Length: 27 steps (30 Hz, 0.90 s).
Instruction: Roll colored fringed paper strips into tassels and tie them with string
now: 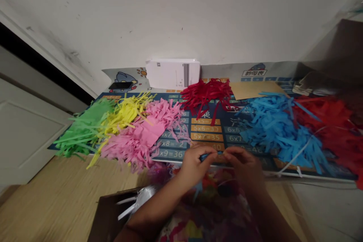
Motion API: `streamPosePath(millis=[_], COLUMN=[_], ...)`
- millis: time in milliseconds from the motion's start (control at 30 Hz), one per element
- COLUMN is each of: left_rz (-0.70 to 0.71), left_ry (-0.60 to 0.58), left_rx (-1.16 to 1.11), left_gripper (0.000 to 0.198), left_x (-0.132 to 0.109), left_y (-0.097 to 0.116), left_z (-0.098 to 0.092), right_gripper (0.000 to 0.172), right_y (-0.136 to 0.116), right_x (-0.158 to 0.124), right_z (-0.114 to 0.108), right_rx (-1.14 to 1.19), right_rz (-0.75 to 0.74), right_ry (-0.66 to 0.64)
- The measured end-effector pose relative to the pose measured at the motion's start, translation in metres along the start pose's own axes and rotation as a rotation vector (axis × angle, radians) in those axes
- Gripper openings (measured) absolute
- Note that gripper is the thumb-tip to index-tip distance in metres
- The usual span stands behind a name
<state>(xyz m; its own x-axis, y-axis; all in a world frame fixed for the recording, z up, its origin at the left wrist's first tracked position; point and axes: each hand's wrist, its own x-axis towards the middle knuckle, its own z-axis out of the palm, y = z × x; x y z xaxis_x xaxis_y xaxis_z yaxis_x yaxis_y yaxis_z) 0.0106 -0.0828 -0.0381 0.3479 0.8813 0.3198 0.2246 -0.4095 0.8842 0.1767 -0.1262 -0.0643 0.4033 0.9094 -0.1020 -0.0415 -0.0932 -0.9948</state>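
Observation:
My left hand (194,160) is closed in a pinch at the table's front edge, with a small piece of blue paper (203,157) showing between its fingers. Opposite it, my right hand (246,163) pinches the other end of the same blue piece. The fingertips of both hands almost meet, and most of the paper is hidden inside them. Nearest on the right lies a pile of blue fringed paper (283,124). To the left spreads pink fringed paper (144,132), and beyond the hands sits a dark red fringed bunch (208,96).
Yellow (129,109) and green fringed paper (87,124) lie at the left, red fringed paper (326,121) at the far right. A white box (172,73) leans on the wall, near a phone (121,85) and a tan sheet (255,90). Below stands a dark box (106,215).

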Motion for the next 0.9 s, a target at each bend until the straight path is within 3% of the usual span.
streamPosePath(millis=[133, 333, 500, 667, 900], left_rz=[0.03, 0.047, -0.033, 0.034, -0.049], left_ry=[-0.036, -0.12, -0.081, -0.082, -0.167], left_rx=[0.041, 0.101, 0.025, 0.021, -0.14], left_gripper=[0.012, 0.011, 0.019, 0.022, 0.014], left_x=[0.0, 0.002, 0.001, 0.005, 0.018], left_y=[0.002, 0.0, -0.007, -0.012, -0.011], left_z=[-0.001, -0.004, -0.005, -0.006, -0.008], right_gripper=[0.025, 0.015, 0.019, 0.026, 0.018], right_y=[0.0, -0.006, -0.001, 0.007, 0.012], right_x=[-0.001, 0.0, 0.004, 0.007, 0.012], right_z=[0.0, -0.007, -0.008, -0.006, -0.007], right_rx=[-0.038, -0.174, -0.076, 0.024, -0.036], right_rz=[-0.047, -0.186, -0.061, 0.066, -0.011], right_ry=[0.013, -0.07, -0.168, -0.168, -0.148])
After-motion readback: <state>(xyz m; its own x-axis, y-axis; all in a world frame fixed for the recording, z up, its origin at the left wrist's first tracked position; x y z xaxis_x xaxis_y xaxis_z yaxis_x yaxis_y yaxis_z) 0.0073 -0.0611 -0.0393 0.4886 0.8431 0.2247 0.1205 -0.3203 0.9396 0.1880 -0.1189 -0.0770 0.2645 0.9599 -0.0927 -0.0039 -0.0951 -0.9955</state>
